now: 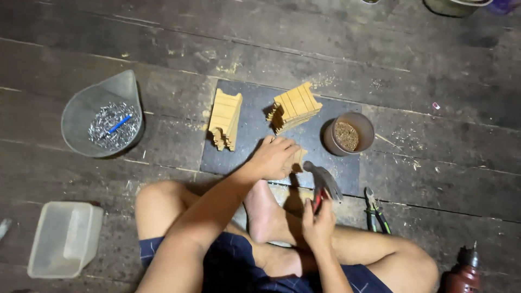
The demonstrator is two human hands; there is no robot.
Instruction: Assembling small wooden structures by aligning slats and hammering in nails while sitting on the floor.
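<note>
I sit cross-legged on a dark wooden floor. My left hand [275,156] presses down on a small wooden piece [298,158] lying on a dark mat [255,138]. My right hand [319,223] grips the red handle of a claw hammer [324,180], whose metal head hangs just right of the left hand. Two stacks of light wooden pieces stand on the mat: one at the left [226,119], one tilted at the middle [294,107].
A round brown bowl of small nails [348,134] sits at the mat's right. A grey pan with metal bits and a blue stick [103,116] lies far left. A clear plastic tub [64,239], pliers [375,209] and a drill [464,271] lie about.
</note>
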